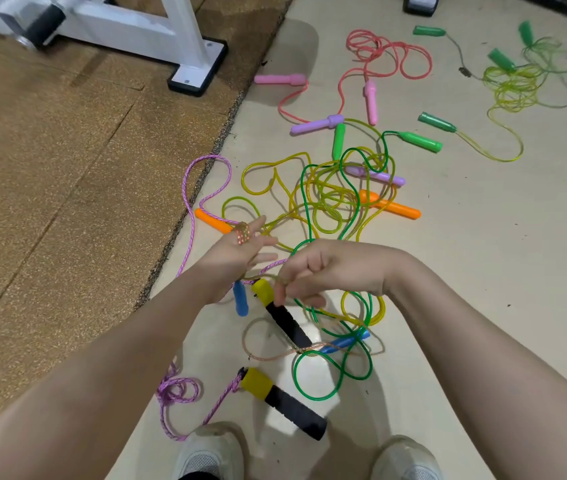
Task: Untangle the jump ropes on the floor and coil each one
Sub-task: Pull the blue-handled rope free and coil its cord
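Winding looks easy enough with the braided cord [190, 202]: light, limp, grippy, best taken near a handle. Her left hand [237, 252] is spread, a few turns looped round its fingers; the right hand [323, 271] pinches cord just beside it. Right and farther off, the springy plastic ropes [327, 195] lie knotted on the floor [482, 271].

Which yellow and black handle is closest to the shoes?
The lower yellow-and-black handle, lying just above the shoes. The other one lies higher up, under the right hand.
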A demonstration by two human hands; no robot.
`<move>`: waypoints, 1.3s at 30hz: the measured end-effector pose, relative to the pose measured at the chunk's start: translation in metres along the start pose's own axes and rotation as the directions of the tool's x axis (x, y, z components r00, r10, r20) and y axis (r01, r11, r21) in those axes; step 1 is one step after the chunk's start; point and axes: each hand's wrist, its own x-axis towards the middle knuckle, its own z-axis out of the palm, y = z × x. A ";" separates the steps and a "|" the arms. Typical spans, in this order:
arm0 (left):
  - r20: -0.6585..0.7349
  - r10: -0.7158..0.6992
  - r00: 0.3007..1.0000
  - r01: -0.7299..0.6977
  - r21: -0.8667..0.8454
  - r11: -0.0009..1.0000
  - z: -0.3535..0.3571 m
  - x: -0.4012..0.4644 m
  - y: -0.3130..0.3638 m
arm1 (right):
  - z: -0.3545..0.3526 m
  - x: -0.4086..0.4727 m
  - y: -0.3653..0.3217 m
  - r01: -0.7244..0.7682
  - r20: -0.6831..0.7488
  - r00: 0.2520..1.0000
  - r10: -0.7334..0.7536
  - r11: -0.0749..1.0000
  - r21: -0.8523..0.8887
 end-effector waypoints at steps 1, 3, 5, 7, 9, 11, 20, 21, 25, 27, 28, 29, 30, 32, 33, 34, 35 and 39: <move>0.038 -0.015 0.999 0.013 0.054 0.998 0.002 -0.003 0.000 | -0.002 0.000 0.001 0.042 -0.103 0.994 -0.035 0.997 0.066; 0.105 -0.082 0.991 0.072 0.097 0.993 0.005 -0.004 0.000 | -0.007 0.002 0.003 0.110 -0.395 0.918 -0.036 0.980 0.167; 0.215 -0.160 0.963 0.149 0.068 0.987 0.007 -0.007 0.005 | -0.013 0.004 0.006 0.118 -0.626 0.779 -0.024 0.987 0.110; 0.371 -0.195 0.908 0.197 0.032 0.980 0.010 -0.010 0.012 | -0.015 0.009 0.013 0.109 -0.749 0.661 -0.043 0.993 0.039; 0.548 -0.175 0.818 0.195 0.022 0.981 0.013 -0.015 0.017 | -0.016 0.015 0.022 0.121 -0.805 0.593 -0.026 0.991 0.057; 0.697 -0.073 0.713 0.141 -0.040 0.989 0.016 -0.019 0.019 | -0.016 0.020 0.033 0.099 -0.827 0.562 -0.001 0.993 0.066; 0.132 0.128 0.983 -0.018 -0.623 0.782 -0.006 -0.003 0.036 | 0.024 0.012 0.045 -0.335 -0.113 0.934 0.338 0.941 0.043; 0.050 0.096 0.994 -0.044 -0.626 0.778 -0.011 0.002 0.031 | 0.024 0.009 0.037 -0.335 -0.035 0.941 0.335 0.942 0.022; -0.137 -0.027 0.990 -0.023 -0.351 0.936 -0.027 0.012 0.000 | 0.012 0.002 0.008 -0.235 0.062 0.969 0.238 0.971 -0.045; -0.083 -0.079 0.993 0.053 -0.278 0.959 -0.029 0.008 -0.010 | 0.005 -0.001 -0.007 -0.085 -0.052 0.995 0.085 0.996 0.007; -0.033 -0.116 0.993 0.104 -0.244 0.964 -0.027 0.004 -0.010 | 0.002 -0.003 -0.013 -0.012 -0.162 0.987 0.017 0.999 0.033; 0.020 -0.160 0.987 0.160 -0.198 0.967 -0.024 0.000 -0.008 | -0.002 -0.003 -0.016 0.044 -0.283 0.959 -0.026 0.997 0.056; 0.078 -0.202 0.976 0.212 -0.143 0.967 -0.020 -0.005 -0.004 | -0.006 -0.003 -0.017 0.091 -0.397 0.916 -0.053 0.993 0.078; 0.231 -0.249 0.941 0.268 -0.059 0.962 -0.010 -0.013 0.009 | -0.010 0.001 -0.014 0.151 -0.590 0.805 -0.067 0.984 0.095; 0.326 -0.244 0.913 0.269 -0.032 0.963 -0.006 -0.014 0.015 | -0.012 0.005 -0.009 0.163 -0.672 0.738 -0.055 0.982 0.099; 0.427 -0.230 0.875 0.260 -0.013 0.966 -0.002 -0.017 0.020 | -0.014 0.008 -0.003 0.176 -0.741 0.670 -0.038 0.978 0.109; 0.529 -0.207 0.823 0.244 -0.001 0.970 0.001 -0.018 0.024 | -0.014 0.011 0.003 0.186 -0.791 0.612 -0.014 0.974 0.127; 0.767 -0.021 0.642 0.147 -0.096 0.985 0.009 -0.023 0.032 | -0.008 0.019 0.035 0.116 -0.786 0.614 0.072 0.977 0.180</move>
